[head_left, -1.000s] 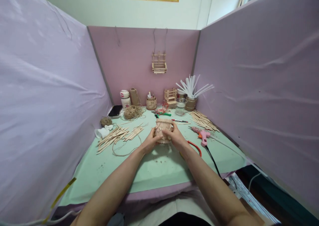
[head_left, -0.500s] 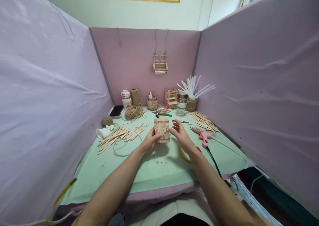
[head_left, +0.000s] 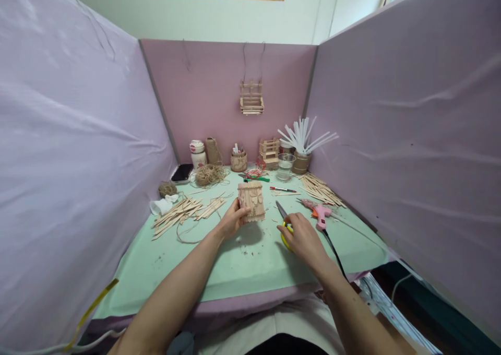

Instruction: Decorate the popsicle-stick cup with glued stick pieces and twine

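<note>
A small carved-looking wooden cup (head_left: 252,201) is held a little above the green tabletop, tilted slightly. My left hand (head_left: 234,219) grips its left side, thumb across the front. To the right, my right hand (head_left: 299,233) is closed on the yellow handles of a pair of scissors (head_left: 281,209), whose blades point up and left toward the cup. Part of the handles is hidden under the fingers. Small crumbs lie on the cloth below the cup.
Wooden sticks (head_left: 178,216) and a string loop lie left; more sticks (head_left: 321,189) lie right. A pink glue gun (head_left: 323,215) with a black cord is right of my right hand. Behind stand a water cup (head_left: 285,166), a pen holder (head_left: 238,161) and twine (head_left: 210,175).
My right hand has left the cup's side, moved down and right, and taken hold of the scissors. The cup in my left hand has shifted slightly left and tilted.
</note>
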### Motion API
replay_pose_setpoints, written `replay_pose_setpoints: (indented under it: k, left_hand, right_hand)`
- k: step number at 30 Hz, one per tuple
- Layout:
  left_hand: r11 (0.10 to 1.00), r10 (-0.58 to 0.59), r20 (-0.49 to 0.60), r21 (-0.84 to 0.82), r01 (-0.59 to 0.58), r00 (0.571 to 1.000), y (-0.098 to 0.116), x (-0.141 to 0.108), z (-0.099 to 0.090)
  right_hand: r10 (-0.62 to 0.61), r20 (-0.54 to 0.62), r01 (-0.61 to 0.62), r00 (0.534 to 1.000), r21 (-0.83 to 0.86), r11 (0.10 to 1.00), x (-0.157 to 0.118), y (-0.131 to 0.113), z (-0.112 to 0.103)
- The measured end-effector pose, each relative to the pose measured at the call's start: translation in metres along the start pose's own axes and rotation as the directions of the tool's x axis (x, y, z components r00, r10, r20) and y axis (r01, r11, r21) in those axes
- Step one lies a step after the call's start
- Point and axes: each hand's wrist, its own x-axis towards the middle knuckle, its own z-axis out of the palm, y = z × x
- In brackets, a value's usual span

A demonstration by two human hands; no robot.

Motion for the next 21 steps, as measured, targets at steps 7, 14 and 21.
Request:
replay_pose_setpoints:
  k: [7, 14, 21]
  left_hand:
    - [1.0, 0.006, 0.005, 0.017, -0.006, 1.0, 0.0, -0.001, 0.002]
    - [1.0, -0.016, -0.012, -0.009, 0.016, 1.0, 0.0, 0.002, 0.001]
    - [0.999, -0.033, 0.001, -0.011, 0.033, 0.999, 0.0, 0.002, -0.001]
  right_hand:
    - [-0.147, -0.085, 0.163, 0.986, 0.236, 0.958, 0.01, -0.043, 0.002]
    - [0.198, 0.128, -0.157, 0.972, -0.277, 0.948, 0.006, -0.014, -0.017]
    - [0.457, 0.462, -0.293, 0.76, -0.384, 0.876, 0.011, 0.013, -0.025]
